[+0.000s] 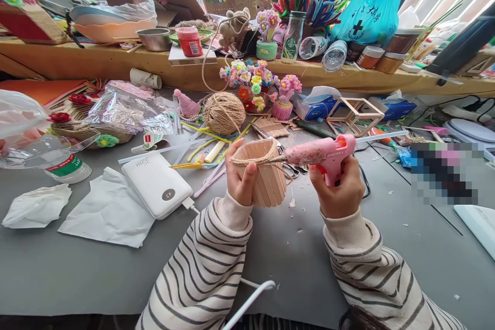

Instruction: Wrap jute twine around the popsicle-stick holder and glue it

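My left hand (243,175) is closed around the side of a small cup made of wooden craft sticks (270,185), tilted above the table. Brown twine (251,159) runs along the cup's rim. In my right hand (340,185) is a pink hot glue gun (320,152), fingers wrapped round its handle. The gun points left, its nozzle at the cup's rim near the twine; whether it touches, I cannot tell. A clear glue stick (381,136) sticks out of its back. Behind the cup lies a ball of twine (224,112), and scissors (294,170) are partly hidden beside it.
A white power bank (157,185) with a cable and white tissues (108,206) lie on the left. Crafted flowers (251,82), a stick-built cube frame (356,116) and tissue packs (317,103) stand behind. A crowded wooden ledge (185,67) runs along the back.
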`<action>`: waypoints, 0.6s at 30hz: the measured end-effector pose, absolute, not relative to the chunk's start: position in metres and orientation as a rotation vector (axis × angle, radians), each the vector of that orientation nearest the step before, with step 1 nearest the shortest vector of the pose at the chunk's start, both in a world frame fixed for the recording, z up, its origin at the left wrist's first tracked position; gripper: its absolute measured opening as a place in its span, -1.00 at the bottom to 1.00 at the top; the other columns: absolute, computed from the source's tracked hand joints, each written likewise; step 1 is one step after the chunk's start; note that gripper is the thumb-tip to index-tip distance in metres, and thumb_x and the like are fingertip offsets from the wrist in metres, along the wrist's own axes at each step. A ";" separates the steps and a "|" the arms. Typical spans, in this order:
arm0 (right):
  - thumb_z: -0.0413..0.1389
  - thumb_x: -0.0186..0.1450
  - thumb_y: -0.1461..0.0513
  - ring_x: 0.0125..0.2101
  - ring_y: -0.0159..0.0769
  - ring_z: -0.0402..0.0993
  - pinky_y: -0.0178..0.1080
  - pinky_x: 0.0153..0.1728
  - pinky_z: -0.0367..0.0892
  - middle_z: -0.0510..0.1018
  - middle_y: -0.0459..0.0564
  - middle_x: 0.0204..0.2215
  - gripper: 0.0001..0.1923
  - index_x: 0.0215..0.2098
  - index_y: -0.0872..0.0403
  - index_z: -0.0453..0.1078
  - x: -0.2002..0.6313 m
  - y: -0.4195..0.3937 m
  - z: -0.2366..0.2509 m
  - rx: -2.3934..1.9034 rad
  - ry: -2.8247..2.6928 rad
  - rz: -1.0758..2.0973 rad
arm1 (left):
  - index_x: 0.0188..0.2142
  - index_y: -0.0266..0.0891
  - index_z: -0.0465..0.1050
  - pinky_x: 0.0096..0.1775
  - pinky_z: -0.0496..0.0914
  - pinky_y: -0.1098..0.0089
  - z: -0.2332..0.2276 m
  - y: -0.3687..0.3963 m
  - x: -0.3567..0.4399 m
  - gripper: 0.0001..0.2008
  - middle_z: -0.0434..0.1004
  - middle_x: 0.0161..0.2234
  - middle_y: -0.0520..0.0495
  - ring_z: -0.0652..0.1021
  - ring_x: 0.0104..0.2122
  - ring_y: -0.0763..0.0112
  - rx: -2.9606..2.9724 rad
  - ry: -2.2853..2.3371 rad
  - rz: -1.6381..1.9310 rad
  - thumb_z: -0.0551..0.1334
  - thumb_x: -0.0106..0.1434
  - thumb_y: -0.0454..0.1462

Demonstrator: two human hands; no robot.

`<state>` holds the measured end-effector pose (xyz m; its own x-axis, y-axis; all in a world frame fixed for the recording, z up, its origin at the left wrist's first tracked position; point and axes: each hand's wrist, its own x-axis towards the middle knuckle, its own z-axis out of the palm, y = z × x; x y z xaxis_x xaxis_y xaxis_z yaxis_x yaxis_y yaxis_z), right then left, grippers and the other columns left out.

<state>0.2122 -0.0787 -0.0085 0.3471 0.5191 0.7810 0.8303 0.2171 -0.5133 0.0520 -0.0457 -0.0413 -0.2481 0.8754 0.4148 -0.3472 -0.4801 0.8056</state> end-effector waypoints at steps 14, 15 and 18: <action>0.14 0.04 -0.01 -0.76 -0.50 0.08 -0.38 -0.77 0.10 0.24 -0.20 -0.71 -0.64 -0.40 0.10 0.28 0.213 -0.078 -0.009 -1.443 -1.313 -0.365 | -0.05 -0.16 0.23 -0.23 0.37 0.26 -0.036 -0.047 0.053 -0.50 0.45 -0.22 -0.07 0.50 -0.26 0.30 1.160 0.705 1.867 0.19 0.08 0.01; 0.14 0.04 -0.01 -0.76 -0.50 0.09 -0.38 -0.76 0.10 0.24 -0.20 -0.71 -0.64 -0.40 0.10 0.28 0.213 -0.078 -0.009 -1.445 -1.310 -0.364 | -0.04 -0.16 0.24 -0.22 0.37 0.26 -0.036 -0.047 0.053 -0.50 0.45 -0.22 -0.07 0.50 -0.26 0.30 1.153 0.707 1.866 0.19 0.08 0.01; 0.15 0.03 -0.01 -0.76 -0.49 0.10 -0.38 -0.75 0.11 0.25 -0.20 -0.71 -0.64 -0.40 0.11 0.28 0.213 -0.078 -0.009 -1.449 -1.305 -0.359 | -0.05 -0.16 0.25 -0.19 0.35 0.24 -0.037 -0.047 0.052 -0.49 0.44 -0.21 -0.07 0.49 -0.24 0.29 1.143 0.716 1.870 0.20 0.07 0.02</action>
<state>0.2128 -0.0779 -0.0091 0.3478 0.5075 0.7883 0.8391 0.2066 -0.5032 0.0525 -0.0471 -0.0372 -0.2601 0.8590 0.4409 -0.3445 -0.5091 0.7887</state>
